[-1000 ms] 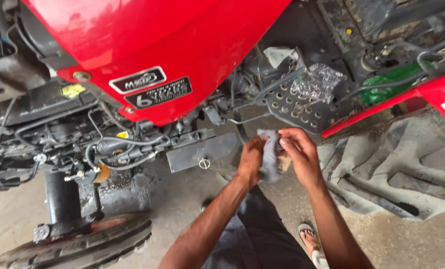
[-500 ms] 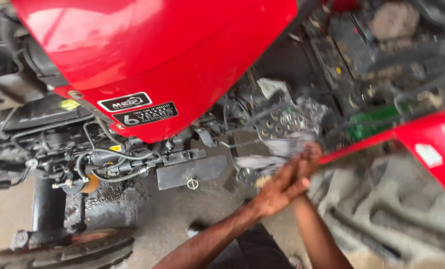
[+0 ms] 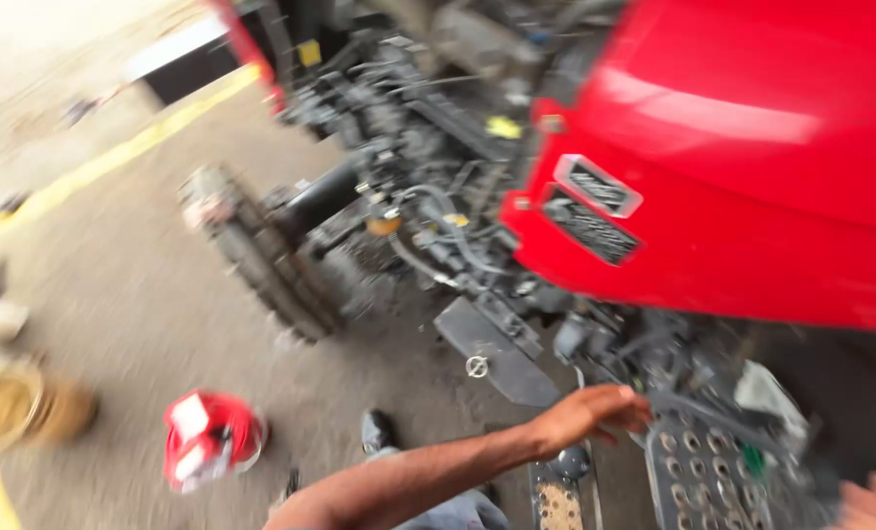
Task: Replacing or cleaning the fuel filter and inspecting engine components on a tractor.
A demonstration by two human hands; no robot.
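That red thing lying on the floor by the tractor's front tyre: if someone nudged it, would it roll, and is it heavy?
The red container looks rounded, so a push might roll or rock it. It appears crumpled with a pale patch, hinting at thin, light material that would likely give under a grip. The view is blurred, so its kind stays uncertain. The left hand is well away from it.

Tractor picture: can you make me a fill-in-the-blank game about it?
1. The tractor's big body panel is coloured ____.
2. The left hand is ____, holding nothing.
3. The knobbly tyre stands to the ____ of the engine in the picture.
4. The red container lies on the ____.

Missing words: red; open; left; floor
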